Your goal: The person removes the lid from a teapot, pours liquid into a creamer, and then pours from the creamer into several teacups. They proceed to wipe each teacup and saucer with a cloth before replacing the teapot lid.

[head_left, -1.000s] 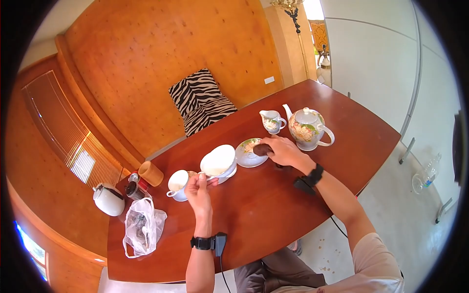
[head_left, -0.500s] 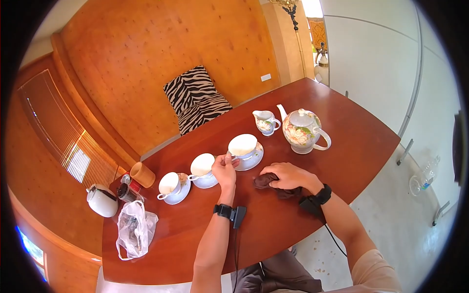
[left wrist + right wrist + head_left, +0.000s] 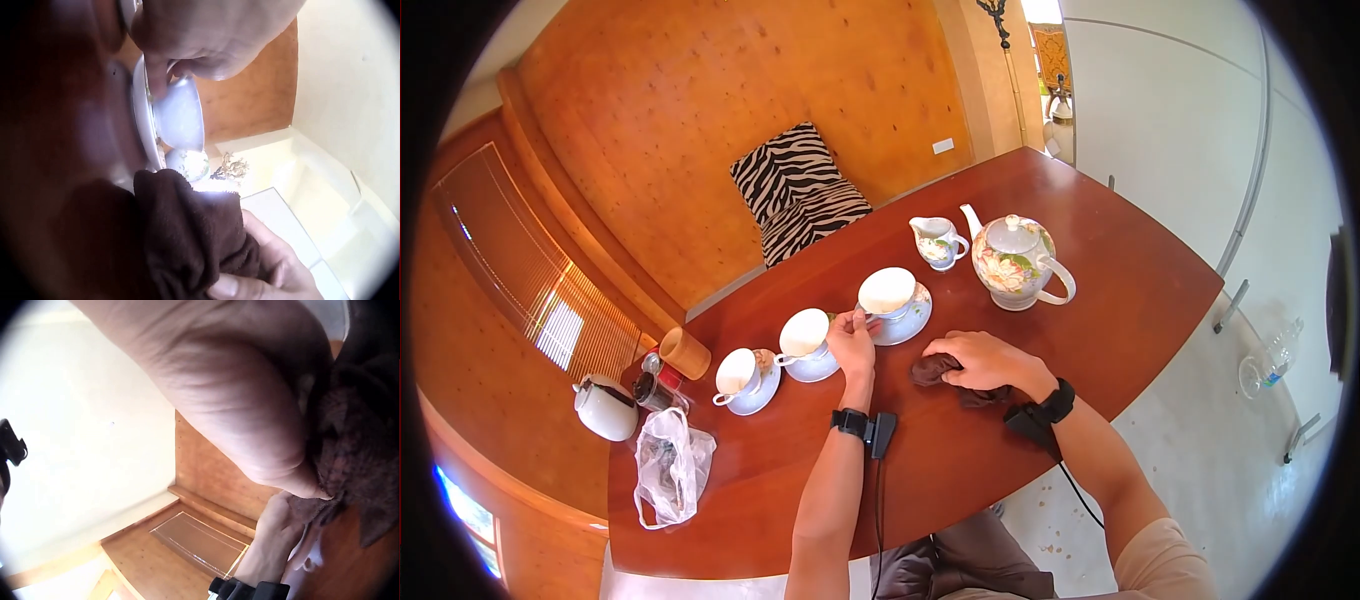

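The rightmost cup (image 3: 887,291) stands on its floral saucer (image 3: 914,322); my left hand (image 3: 853,345) pinches its handle side, and in the left wrist view the fingers reach between cup (image 3: 181,115) and saucer (image 3: 143,112). My right hand (image 3: 998,362) grips a crumpled dark brown cloth (image 3: 935,369) low over the table, right of that saucer. The cloth (image 3: 187,237) hangs in folds from the right fingers in the left wrist view. Two more cups, a middle one (image 3: 804,332) and a left one (image 3: 738,371), stand on saucers.
A floral teapot (image 3: 1012,262) and a creamer (image 3: 938,243) stand at the back right of the table (image 3: 1100,260). At the left are a plastic bag (image 3: 672,468), a white kettle (image 3: 605,408), a dark-lidded jar (image 3: 652,391) and a wooden cup (image 3: 685,353). A zebra-patterned chair stands behind.
The cup held by my left hand has come down onto the right saucer. My right hand has drawn the cloth from that saucer toward the table's near side.
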`<action>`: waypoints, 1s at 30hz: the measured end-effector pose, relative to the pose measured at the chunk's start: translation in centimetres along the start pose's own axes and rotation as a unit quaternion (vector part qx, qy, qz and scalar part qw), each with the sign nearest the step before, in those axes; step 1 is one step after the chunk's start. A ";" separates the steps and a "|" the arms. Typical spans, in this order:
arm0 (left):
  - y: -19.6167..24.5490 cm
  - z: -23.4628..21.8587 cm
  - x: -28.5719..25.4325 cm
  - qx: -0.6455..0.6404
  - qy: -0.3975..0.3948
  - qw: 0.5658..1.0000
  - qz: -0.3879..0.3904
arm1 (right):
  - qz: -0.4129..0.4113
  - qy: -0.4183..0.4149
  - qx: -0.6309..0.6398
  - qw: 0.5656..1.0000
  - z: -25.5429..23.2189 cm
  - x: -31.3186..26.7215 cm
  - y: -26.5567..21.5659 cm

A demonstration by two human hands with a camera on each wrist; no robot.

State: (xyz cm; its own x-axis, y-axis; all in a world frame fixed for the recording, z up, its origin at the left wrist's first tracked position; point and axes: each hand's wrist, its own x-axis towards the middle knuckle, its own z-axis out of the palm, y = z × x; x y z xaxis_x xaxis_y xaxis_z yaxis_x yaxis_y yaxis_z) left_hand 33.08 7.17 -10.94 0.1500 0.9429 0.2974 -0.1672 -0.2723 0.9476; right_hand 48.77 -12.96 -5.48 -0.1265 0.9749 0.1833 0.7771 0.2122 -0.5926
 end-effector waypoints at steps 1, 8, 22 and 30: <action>0.0 0.0 0.0 0.000 0.002 1.000 -0.002 | -0.001 0.000 0.000 1.000 0.0 0.0 0.0; 1.6 -1.6 -1.5 0.095 -0.018 0.995 0.021 | 0.006 -0.008 0.008 1.000 -0.2 0.1 0.1; 12.6 -17.8 -8.4 0.200 -0.062 0.977 0.032 | -0.005 -0.003 -0.018 1.000 -0.3 0.1 -0.7; 11.6 -27.3 -5.0 0.186 0.186 0.955 0.138 | 0.019 -0.012 0.033 0.999 -0.3 0.9 -1.3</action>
State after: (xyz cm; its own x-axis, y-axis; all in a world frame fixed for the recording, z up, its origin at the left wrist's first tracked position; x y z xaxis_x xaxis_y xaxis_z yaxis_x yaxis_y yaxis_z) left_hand 3.80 4.56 -4.57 -0.2187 0.8096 0.5447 0.2169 -0.5039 0.8361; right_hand 47.82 -12.40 -4.29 -0.1139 0.9834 0.1416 0.7388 0.1791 -0.6497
